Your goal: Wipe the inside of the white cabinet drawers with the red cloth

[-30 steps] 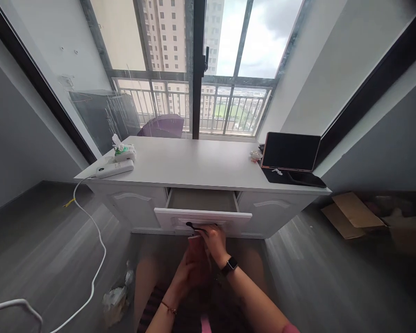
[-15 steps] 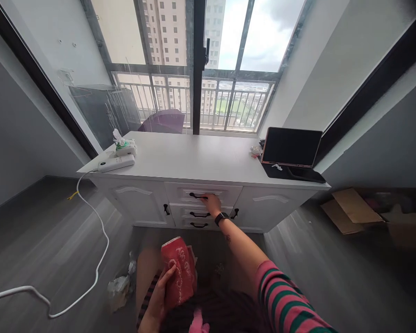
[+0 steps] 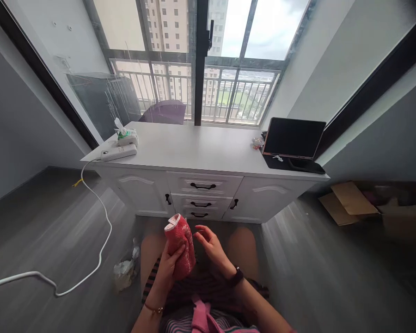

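Above my lap, my left hand (image 3: 171,261) is wrapped round a folded red towel (image 3: 180,245) with a whitish pattern and a pale edge. My right hand (image 3: 211,245) is just to the right of the towel, fingers apart and nothing in them; I see a gap between the two. Beyond my knees stands a white cabinet (image 3: 152,159). Its top drawer (image 3: 225,185) is shut, with a black handle (image 3: 203,186), and the two drawers below it are shut as well.
On the cabinet top are a power strip (image 3: 119,152) and a tissue pack (image 3: 127,136) at left, and a monitor (image 3: 296,138) at right. A white cable (image 3: 106,231) runs across the floor. A plastic bag (image 3: 125,274) lies by my left leg, cardboard boxes (image 3: 353,199) at far right.
My right hand has left the top drawer's handle and come back toward me, beside the towel. The left hand has raised the towel slightly and turned it.
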`<action>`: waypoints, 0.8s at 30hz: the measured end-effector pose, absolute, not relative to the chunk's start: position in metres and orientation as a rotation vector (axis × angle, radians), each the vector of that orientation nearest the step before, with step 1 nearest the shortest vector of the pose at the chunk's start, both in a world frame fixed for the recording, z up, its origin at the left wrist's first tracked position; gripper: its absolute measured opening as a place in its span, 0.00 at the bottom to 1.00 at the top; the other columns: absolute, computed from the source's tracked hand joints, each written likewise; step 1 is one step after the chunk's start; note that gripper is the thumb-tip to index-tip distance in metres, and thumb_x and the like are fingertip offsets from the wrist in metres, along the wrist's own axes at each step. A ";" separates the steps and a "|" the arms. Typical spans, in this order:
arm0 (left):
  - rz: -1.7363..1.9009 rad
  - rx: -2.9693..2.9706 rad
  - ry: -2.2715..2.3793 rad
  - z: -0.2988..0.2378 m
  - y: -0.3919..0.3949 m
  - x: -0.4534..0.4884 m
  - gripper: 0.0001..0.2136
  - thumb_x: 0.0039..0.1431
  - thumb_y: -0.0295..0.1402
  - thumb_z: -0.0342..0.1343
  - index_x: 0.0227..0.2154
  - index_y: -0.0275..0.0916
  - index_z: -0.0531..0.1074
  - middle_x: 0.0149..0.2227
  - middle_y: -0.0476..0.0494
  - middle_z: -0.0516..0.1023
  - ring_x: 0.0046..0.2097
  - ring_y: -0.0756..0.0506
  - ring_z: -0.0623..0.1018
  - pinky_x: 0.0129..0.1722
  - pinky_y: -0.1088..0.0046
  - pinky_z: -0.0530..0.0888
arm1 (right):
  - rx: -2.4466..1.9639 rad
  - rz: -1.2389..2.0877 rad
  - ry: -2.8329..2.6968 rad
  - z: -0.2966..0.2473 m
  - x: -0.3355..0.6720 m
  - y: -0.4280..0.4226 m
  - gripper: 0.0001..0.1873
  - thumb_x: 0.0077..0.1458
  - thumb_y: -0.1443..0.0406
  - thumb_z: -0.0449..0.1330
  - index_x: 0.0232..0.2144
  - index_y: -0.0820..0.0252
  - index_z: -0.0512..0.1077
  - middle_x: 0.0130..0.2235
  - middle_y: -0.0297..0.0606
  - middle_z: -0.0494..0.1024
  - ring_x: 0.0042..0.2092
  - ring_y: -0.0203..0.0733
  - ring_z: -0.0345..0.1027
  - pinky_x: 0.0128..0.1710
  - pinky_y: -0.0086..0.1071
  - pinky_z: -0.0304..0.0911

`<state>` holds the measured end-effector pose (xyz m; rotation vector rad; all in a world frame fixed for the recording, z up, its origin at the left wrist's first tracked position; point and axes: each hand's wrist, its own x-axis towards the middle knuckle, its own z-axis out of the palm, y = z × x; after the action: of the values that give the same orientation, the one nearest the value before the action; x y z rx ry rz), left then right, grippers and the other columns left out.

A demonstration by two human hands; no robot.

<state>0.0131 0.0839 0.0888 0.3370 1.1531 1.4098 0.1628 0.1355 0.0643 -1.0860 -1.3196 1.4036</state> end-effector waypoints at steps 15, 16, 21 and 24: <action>1.253 0.040 0.941 0.077 0.078 0.049 0.13 0.45 0.23 0.65 0.37 0.35 0.75 0.35 0.43 0.83 0.39 0.44 0.81 0.46 0.68 0.75 | -1.012 1.586 -0.859 0.082 0.183 0.084 0.13 0.52 0.54 0.61 0.36 0.55 0.68 0.37 0.30 0.72 0.39 0.37 0.64 0.43 0.29 0.61; 1.211 -0.055 0.886 0.075 0.076 0.048 0.10 0.49 0.25 0.63 0.36 0.33 0.76 0.35 0.41 0.83 0.40 0.43 0.81 0.49 0.66 0.74 | -0.985 1.650 -0.785 0.087 0.180 0.083 0.15 0.52 0.54 0.62 0.38 0.54 0.68 0.40 0.31 0.73 0.41 0.38 0.65 0.44 0.30 0.61; 1.096 -0.227 0.586 0.065 0.060 0.038 0.21 0.61 0.46 0.51 0.42 0.31 0.76 0.41 0.33 0.82 0.45 0.40 0.80 0.57 0.60 0.67 | -0.801 1.900 -0.567 0.106 0.165 0.075 0.17 0.49 0.56 0.64 0.40 0.54 0.68 0.42 0.32 0.74 0.42 0.37 0.68 0.45 0.30 0.62; 1.140 -0.194 0.555 0.059 0.050 0.035 0.27 0.58 0.52 0.51 0.46 0.31 0.74 0.46 0.32 0.80 0.51 0.37 0.77 0.59 0.59 0.65 | -0.782 1.926 -0.568 0.106 0.161 0.074 0.15 0.50 0.56 0.64 0.37 0.55 0.69 0.40 0.31 0.75 0.40 0.36 0.68 0.43 0.29 0.62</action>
<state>0.0352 0.0504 0.0591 -0.1941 0.5555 1.1397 0.1608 0.0738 0.1058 -0.7815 -0.5675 1.9261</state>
